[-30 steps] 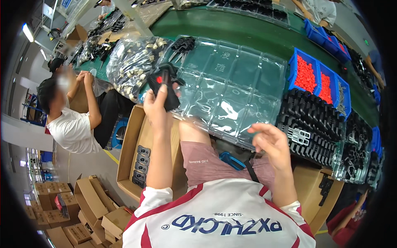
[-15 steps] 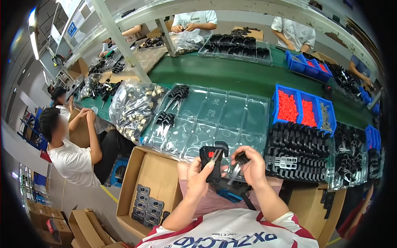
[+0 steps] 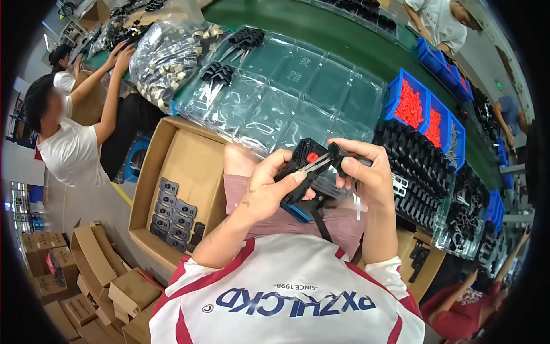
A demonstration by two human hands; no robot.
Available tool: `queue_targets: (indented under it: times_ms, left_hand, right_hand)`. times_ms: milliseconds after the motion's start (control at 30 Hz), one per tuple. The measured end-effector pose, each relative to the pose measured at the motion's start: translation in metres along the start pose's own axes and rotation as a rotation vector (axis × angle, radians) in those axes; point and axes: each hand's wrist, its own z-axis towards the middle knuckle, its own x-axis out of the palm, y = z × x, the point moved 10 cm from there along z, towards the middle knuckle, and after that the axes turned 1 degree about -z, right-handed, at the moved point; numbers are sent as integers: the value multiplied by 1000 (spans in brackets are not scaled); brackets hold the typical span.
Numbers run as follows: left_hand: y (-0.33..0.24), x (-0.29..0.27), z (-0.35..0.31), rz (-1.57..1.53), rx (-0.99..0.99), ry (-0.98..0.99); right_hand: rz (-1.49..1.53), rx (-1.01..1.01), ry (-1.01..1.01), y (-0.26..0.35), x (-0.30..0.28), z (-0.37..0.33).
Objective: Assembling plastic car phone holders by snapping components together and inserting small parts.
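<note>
In my left hand is a black plastic housing with a small red piece set in it. My left thumb presses on two thin metal prongs that lie slantwise across the housing. These prongs run up to a black hooked head, which the thumb and fingers of my right hand pinch. A pale, narrow strip hangs below my right hand; what it belongs to is hidden by the palm. Both hands are above my lap, close together.
A clear compartment tray holds black-headed pronged pieces. Blue bins with red parts and stacked black housings stand at right. Cardboard boxes flank my lap. A person in white sits at left.
My right hand has come against the housing and now grips the hooked head. The housing has tilted to the right. My view has turned and dipped, and the person at left has reached forward.
</note>
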Motion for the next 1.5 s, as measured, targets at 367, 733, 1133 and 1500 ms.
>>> queue_targets:
  times_ms: [367, 733, 1133, 1500]
  left_hand:
    - [-19, 27, -6, -32, 240, 199]
    - [3, 21, -6, 167, 171, 32]
    - [15, 0, -9, 555, 13, 91]
    - [60, 3, -39, 576, -33, 256]
  right_hand:
    - [148, -96, 5, 11, -5, -5]
    - [123, -49, 4, 6, -15, -23]
    - [-82, -103, -101, 8, -22, -38]
    - [40, 120, -41, -42, -25, -55]
